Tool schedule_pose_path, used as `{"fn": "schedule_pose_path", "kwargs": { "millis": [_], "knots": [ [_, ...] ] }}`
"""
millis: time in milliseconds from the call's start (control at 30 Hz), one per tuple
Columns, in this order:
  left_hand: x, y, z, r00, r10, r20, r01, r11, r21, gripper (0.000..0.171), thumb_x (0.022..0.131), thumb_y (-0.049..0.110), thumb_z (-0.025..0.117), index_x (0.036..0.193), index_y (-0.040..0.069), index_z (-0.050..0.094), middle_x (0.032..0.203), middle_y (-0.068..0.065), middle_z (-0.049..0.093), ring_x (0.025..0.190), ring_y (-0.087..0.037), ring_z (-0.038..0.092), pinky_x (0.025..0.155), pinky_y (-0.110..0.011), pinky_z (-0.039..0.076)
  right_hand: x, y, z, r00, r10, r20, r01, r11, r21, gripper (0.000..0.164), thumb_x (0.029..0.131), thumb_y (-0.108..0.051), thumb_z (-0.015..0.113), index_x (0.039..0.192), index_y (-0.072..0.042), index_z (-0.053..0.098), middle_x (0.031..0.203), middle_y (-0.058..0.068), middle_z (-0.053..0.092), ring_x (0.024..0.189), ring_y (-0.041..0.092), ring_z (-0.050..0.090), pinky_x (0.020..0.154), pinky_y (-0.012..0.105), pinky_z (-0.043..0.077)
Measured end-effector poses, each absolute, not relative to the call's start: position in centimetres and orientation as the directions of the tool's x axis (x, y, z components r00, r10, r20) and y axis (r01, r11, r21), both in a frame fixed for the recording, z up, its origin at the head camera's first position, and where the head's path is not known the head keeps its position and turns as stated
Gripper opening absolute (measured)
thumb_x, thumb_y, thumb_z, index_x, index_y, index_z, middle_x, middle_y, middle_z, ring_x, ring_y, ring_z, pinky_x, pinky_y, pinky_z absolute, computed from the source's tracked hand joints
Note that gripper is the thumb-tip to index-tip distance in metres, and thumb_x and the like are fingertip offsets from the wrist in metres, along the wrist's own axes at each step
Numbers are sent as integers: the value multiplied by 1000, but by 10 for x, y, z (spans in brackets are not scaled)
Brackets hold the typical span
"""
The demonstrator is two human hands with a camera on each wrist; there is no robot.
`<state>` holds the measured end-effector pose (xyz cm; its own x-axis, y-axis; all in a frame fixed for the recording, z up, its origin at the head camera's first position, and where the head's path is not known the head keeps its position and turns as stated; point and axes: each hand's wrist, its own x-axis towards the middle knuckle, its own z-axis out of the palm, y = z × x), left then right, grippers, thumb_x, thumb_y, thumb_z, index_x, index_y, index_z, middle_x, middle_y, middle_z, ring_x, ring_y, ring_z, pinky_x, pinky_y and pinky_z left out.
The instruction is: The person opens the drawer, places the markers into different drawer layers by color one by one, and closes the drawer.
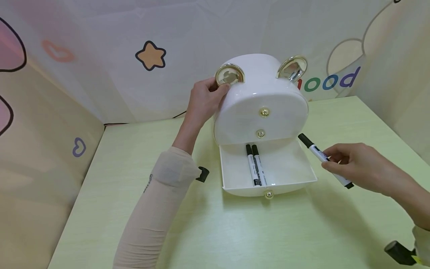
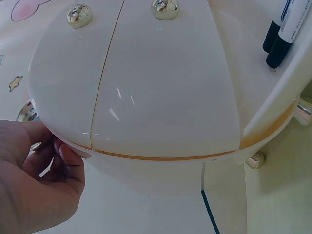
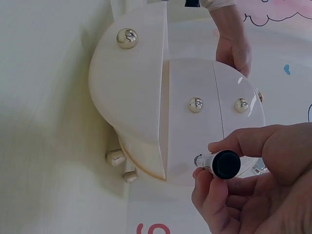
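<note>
A white rounded drawer box with gold knobs stands on the table, its bottom drawer pulled out. Two black-capped white markers, a left one and a right one, lie side by side in that drawer. My left hand pinches the box's left gold ear, thumb in front; the left wrist view shows its fingers curled at the box's edge. To the right of the drawer, my right hand pinches a third marker, tilted, its black cap pointing toward the box.
The pale green table meets a printed cloth backdrop behind the box and at both sides. A second gold ear sticks up at the box's top right. Small gold feet show under the box.
</note>
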<state>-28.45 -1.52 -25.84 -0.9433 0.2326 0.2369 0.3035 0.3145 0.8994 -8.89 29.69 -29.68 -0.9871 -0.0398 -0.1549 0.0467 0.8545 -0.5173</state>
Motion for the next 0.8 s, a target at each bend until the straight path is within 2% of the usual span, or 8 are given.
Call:
{"fn": "schedule_pose_path", "kwargs": {
  "millis": [533, 800],
  "knots": [
    [-284, -15, -257, -948, 228, 223, 291, 329, 898, 17, 101, 21, 67, 101, 5, 72, 81, -3, 58, 79, -15, 51, 65, -23, 40, -88, 287, -297, -983, -113, -145, -19, 846, -533, 32, 98, -19, 71, 119, 6, 68, 90, -1, 66, 76, 16, 58, 59, 28, 48],
    [-284, -15, -258, -944, 230, 235, 301, 318, 899, 17, 101, 20, 66, 101, 4, 73, 81, -3, 59, 78, -14, 51, 65, -23, 40, -91, 283, -295, -969, -137, -207, 1, 832, -554, 33, 100, -21, 70, 120, 5, 67, 89, -2, 64, 71, 16, 55, 53, 30, 48]
  ]
}}
